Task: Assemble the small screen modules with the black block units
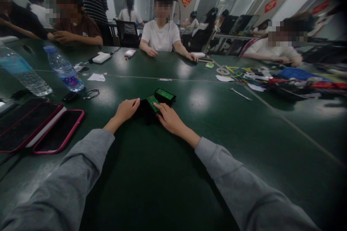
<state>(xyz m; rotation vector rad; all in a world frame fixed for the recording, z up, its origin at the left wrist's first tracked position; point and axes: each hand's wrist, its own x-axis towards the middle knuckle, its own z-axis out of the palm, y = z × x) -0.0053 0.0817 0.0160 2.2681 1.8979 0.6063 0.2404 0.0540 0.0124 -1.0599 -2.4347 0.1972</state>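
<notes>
A green circuit board [153, 104] with a black part under it lies in the middle of the dark green table [151, 173]. My right hand [170, 118] rests its fingertips on the board's right side. At the left, my left hand [125, 111] has its fingers pressed together against the black part, whose shape is too dark to make out. Just behind them sits a black case [165, 96] with another green board in it, touched by neither hand.
Phones [60, 131] and water bottles [65, 68] stand at the left, near a small coiled cable [91, 94]. A wrench [241, 94] and tangled cables [244, 74] lie at the right. Across the table sits a person in a white shirt [161, 36].
</notes>
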